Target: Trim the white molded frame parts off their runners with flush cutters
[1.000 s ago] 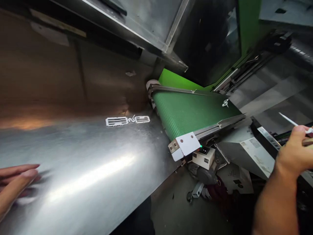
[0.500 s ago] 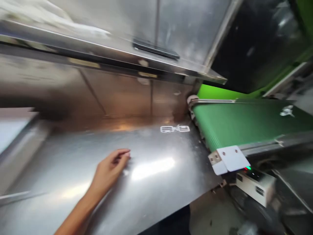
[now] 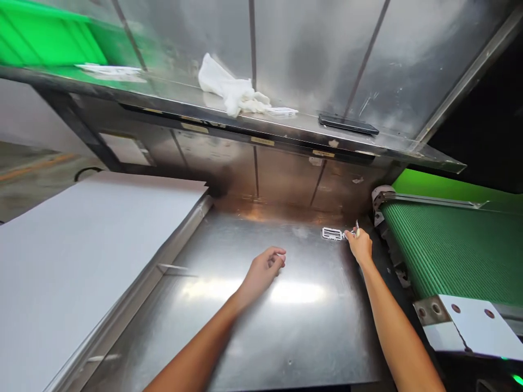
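My right hand (image 3: 361, 247) reaches to the far right of the steel table (image 3: 253, 337), its fingers closed at the right end of a white plastic frame piece (image 3: 332, 234). The piece lies flat, and its right part is hidden by the hand. A slim pale pointed bit (image 3: 357, 227) sticks up between those fingers; I cannot tell whether it belongs to the piece. My left hand (image 3: 265, 269) hovers over or rests on the middle of the table, thumb and forefinger close together and the other fingers curled. What it holds, if anything, does not show.
A large stack of white sheets (image 3: 93, 228) stands at left, with a metal edge. On the right runs a green conveyor belt (image 3: 453, 245) with a white bracket (image 3: 478, 326). The shelf above carries a white cloth or glove (image 3: 235, 90) and a black phone-like slab (image 3: 347, 124).
The view has swung left, bringing the white stack and more of the shelf into sight. My right hand has come into view and reached the white plastic piece. My left hand stays curled.
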`<state>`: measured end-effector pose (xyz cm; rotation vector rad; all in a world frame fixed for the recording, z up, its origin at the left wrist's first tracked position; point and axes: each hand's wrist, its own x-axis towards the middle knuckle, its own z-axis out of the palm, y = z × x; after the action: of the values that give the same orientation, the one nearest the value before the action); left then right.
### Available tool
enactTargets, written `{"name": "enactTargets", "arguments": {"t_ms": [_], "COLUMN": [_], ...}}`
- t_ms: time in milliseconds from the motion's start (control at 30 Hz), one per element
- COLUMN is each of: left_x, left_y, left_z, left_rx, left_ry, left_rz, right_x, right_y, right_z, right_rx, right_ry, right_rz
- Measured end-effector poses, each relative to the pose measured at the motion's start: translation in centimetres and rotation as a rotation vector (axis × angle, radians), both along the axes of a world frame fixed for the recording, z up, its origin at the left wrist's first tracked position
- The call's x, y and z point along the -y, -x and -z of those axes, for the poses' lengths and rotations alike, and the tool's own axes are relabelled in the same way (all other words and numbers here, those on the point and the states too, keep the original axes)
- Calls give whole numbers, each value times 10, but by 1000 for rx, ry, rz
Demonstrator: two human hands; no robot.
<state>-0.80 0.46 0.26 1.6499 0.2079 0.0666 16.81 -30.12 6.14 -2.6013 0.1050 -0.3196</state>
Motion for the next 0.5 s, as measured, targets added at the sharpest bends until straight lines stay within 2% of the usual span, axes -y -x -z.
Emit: {"name": "enactTargets", "arguments": {"t_ms": [67, 167, 267, 400, 500], "left_x": [1, 3, 4, 5, 5], "left_y": [-1, -2, -2, 5, 12], "left_z": [-3, -8, -13, -17, -23], "left_rx": [-8, -22, -45, -98, -77], "left_ry": [45, 109, 176, 311, 405], "left_rz": [10, 27, 53, 105, 208], "right_x": [3, 2, -6, -20, -30], "right_y": [-8, 2, 35, 95, 128], "right_z": [3, 6, 8, 8, 5], "right_rx": [-30, -1, 93, 230, 264], "right_ry": [-30, -74, -125, -212, -259], "right_rz": [17, -37, -182, -411, -495]}}
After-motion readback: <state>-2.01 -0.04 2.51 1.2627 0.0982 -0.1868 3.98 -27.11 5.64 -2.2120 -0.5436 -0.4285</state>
